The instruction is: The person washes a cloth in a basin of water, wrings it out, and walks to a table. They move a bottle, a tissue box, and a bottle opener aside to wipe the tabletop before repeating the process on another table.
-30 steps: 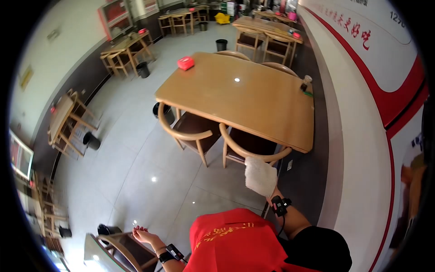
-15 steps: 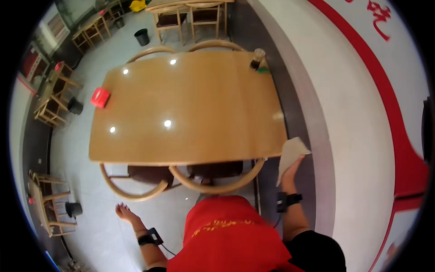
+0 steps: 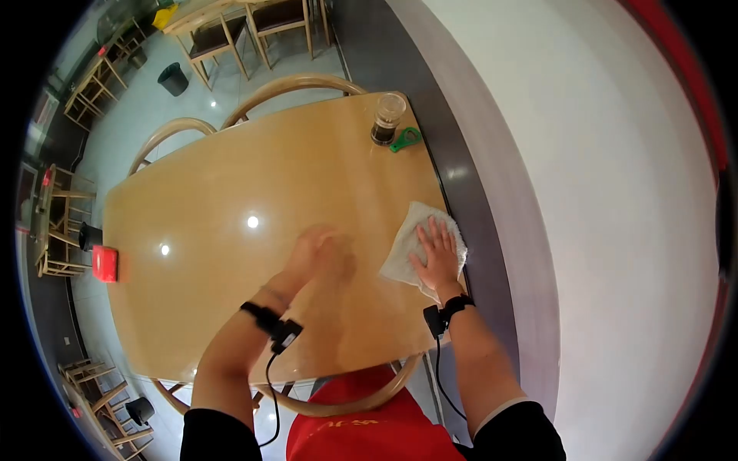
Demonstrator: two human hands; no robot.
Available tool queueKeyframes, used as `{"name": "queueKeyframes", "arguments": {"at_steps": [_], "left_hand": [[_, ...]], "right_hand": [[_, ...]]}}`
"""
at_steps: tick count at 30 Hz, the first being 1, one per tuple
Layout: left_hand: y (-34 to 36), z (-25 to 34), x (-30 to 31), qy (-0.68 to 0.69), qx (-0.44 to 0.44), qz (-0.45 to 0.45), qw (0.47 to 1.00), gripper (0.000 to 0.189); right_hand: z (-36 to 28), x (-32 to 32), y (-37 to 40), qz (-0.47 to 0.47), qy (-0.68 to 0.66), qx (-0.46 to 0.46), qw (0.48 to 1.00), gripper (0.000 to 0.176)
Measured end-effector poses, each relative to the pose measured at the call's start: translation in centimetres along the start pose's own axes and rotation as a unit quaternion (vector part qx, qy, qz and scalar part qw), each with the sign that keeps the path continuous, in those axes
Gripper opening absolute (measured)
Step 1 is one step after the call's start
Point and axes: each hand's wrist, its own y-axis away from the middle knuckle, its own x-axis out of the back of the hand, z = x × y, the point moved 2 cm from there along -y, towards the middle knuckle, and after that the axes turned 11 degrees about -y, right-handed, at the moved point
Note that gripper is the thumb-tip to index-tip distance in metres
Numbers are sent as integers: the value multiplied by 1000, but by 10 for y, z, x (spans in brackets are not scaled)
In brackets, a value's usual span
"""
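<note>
A pale cloth (image 3: 406, 250) lies spread on the wooden table (image 3: 231, 307) near its wall-side edge. My right hand (image 3: 440, 257) rests flat on top of it, fingers stretched out and somewhat apart. Over the middle of the tabletop is my left hand (image 3: 314, 253), smeared by motion, so its fingers do not show clearly; no object is visible with it. At the far wall-side corner stands a clear glass bottle (image 3: 388, 117) with dark contents, and a green bottle opener-like piece (image 3: 406, 139) lies beside it.
A red box (image 3: 105, 263) sits at the table's left edge. Curved-back chairs (image 3: 296, 81) stand along the far side, and another chair back (image 3: 384, 396) is right before my body. The wall (image 3: 469, 177) borders the right side. A black bin (image 3: 173, 79) stands farther off.
I have come closer and lean over the table. My right hand has brought the cloth from beside the corner down onto the tabletop; my left hand has swung from my side to over the table.
</note>
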Motion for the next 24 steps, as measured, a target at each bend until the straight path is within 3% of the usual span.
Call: {"name": "queueKeyframes", "arguments": {"at_steps": [1,3,5,7,10,12,15,17,18,20,24], "left_hand": [[-27,8,-20,-28,-53,-13,998,29],[-90,41,-48,7,130,-73,989,41],[-136,37,-105,-80,-12,71,994,46],[-180,59,-115,-132,-62,67,987,41],[-223,69,-122,-208,-9,94,974,34],[-236,64,-126,-184,10,93,978,26],[-241,49,-143,-232,-21,23,972,37],[-228,56,-141,-221,77,50,971,41],[-217,58,-138,-221,80,48,971,41],[-195,53,-134,-112,157,14,981,28],[-163,27,-122,-162,91,-24,982,16]], "right_hand": [[2,3,-8,4,-6,1,1000,65],[5,1,-19,-12,-2,-2,1000,66],[2,1,-17,-19,-3,-9,1000,66],[4,3,-18,-3,-36,-4,999,67],[9,-2,-19,-15,-44,-16,999,70],[11,-2,-24,-9,-38,-16,999,65],[11,0,-25,-13,-48,-14,999,65],[9,0,-25,-2,-62,-4,998,67],[8,-2,-24,-6,-63,-5,998,67],[10,-2,-25,7,-69,3,998,67],[7,-1,-27,6,-66,0,998,67]]}}
